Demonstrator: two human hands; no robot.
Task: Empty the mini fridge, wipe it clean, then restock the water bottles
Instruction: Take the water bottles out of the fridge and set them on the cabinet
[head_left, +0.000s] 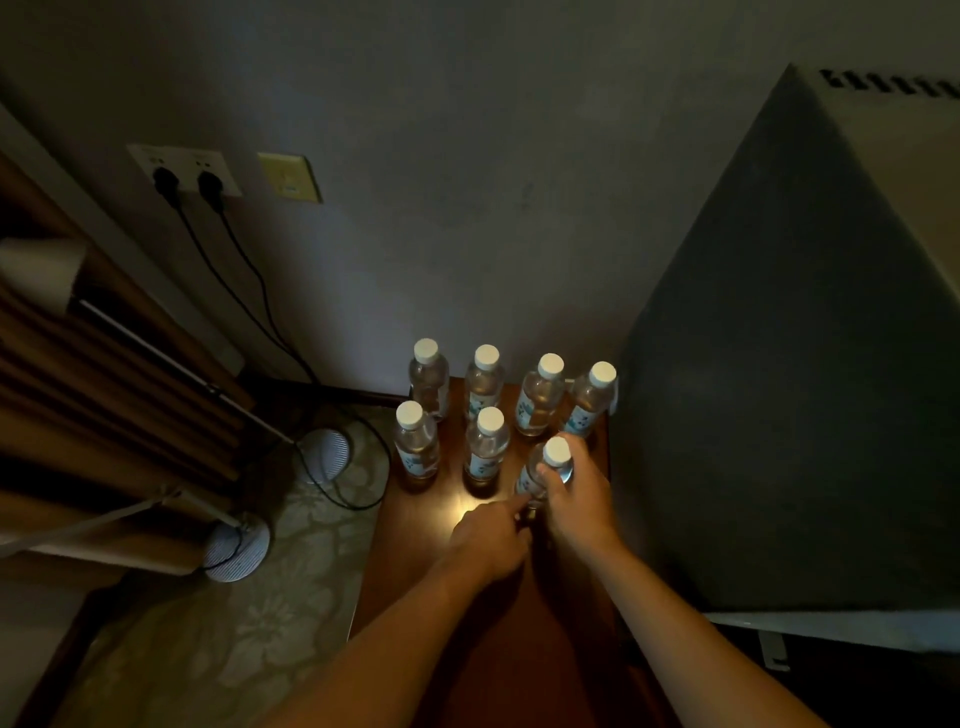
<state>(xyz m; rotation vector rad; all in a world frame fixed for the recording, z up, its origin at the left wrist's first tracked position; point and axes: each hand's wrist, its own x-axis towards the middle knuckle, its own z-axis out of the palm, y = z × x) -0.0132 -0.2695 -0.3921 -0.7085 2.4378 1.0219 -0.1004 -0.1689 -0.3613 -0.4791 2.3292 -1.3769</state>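
Seven white-capped water bottles stand on a dark reddish wooden tabletop, which sits against the wall with the dark grey mini fridge just beside it at 3 o'clock. Four bottles form the back row by the wall; two more stand in front of them at the left and middle. The seventh water bottle is nearest the person, at 4 o'clock from the middle front bottle, and leans slightly toward the left.

The right hand grips this seventh bottle just below its cap: the thumb lies across the near side of the shoulder and the fingers curl round the far side, so the cap pokes up above the knuckles. The bottle's base is hidden behind the hands, so whether it rests on the wood cannot be told.

The left hand is at 8 o'clock from that bottle. Its index finger is stretched straight toward the bottle's lower body, the tip at or touching the label; the other fingers are folded under and hold nothing visible.

At 9 o'clock from the table, two round white lamp bases sit on a pale patterned carpet, with black cords running up to plugs in a wall socket.
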